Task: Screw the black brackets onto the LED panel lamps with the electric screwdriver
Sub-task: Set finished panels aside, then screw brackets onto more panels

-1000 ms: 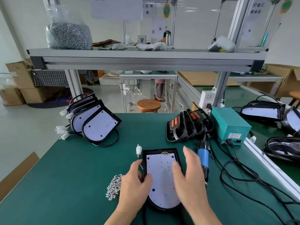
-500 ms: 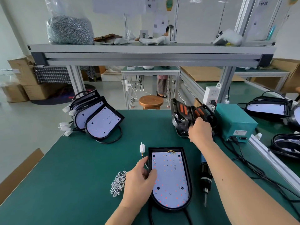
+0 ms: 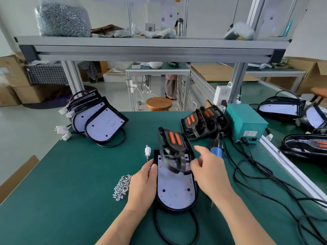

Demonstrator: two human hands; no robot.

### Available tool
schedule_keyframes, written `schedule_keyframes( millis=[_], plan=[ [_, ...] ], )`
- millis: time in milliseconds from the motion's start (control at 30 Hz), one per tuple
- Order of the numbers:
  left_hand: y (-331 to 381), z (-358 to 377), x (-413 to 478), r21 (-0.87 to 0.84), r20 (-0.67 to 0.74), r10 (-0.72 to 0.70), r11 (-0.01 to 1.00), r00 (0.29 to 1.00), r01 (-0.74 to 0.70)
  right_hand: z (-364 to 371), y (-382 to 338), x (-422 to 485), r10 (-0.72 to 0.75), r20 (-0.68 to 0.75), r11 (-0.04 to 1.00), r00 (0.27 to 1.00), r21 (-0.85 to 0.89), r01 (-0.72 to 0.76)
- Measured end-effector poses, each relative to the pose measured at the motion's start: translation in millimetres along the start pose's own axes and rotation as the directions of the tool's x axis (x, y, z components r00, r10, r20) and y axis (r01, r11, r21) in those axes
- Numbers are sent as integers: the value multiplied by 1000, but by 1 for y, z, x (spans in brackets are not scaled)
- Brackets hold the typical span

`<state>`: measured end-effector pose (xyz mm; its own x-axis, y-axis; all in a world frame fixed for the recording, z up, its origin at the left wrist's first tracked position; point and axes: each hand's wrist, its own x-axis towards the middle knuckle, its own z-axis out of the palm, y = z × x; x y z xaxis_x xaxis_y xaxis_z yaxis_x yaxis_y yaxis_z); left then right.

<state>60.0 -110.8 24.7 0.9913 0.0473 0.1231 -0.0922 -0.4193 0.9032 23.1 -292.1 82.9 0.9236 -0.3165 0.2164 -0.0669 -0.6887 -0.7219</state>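
Back from the row of spare brackets (image 3: 203, 121) at the far side, the right hand (image 3: 210, 172) now hangs over the LED panel lamp (image 3: 174, 190) with one black bracket (image 3: 174, 149) pinched by its lower right edge between thumb and curled fingers. The bracket is tilted, its orange strips facing up, and motion blurs it. It covers the far end of the lamp's white panel. The left hand (image 3: 143, 184) has stayed on the lamp's left rim, thumb hooked over the edge and fingers down the side. The lamp lies flat on the green surface (image 3: 70, 174), and its black cable loops toward the near edge. A white connector (image 3: 147, 150) stands just beyond the left thumb. A pile of loose screws (image 3: 122, 187) lies just left of the left hand. The electric screwdriver (image 3: 217, 151) lies right of the lamp, mostly hidden behind the right hand, so only its blue body shows. Black cords (image 3: 256, 172) trail across the surface on that side from a teal box (image 3: 246, 122). A leaning stack of lamps (image 3: 99, 121) sits well apart at far left.
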Motion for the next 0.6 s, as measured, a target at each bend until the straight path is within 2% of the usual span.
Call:
schedule_keyframes(
  millis=[200,367,533,600],
  plan=[
    [0,-1,-1,9,21,8,1000,1000,-8,6,-5,-38,-74,-2,961,997,-266,71],
    [1,-1,-2,-11,39,-12,1000,999,12,0,-8,-57,-51,108,862,993,-497,98],
    [2,-3,-4,-87,72,4,996,997,3,-5,-7,-57,-32,247,807,968,-565,171],
    [1,-3,-4,-41,67,30,999,997,-27,-5,-6,-54,-95,164,842,982,-514,167]
  ],
)
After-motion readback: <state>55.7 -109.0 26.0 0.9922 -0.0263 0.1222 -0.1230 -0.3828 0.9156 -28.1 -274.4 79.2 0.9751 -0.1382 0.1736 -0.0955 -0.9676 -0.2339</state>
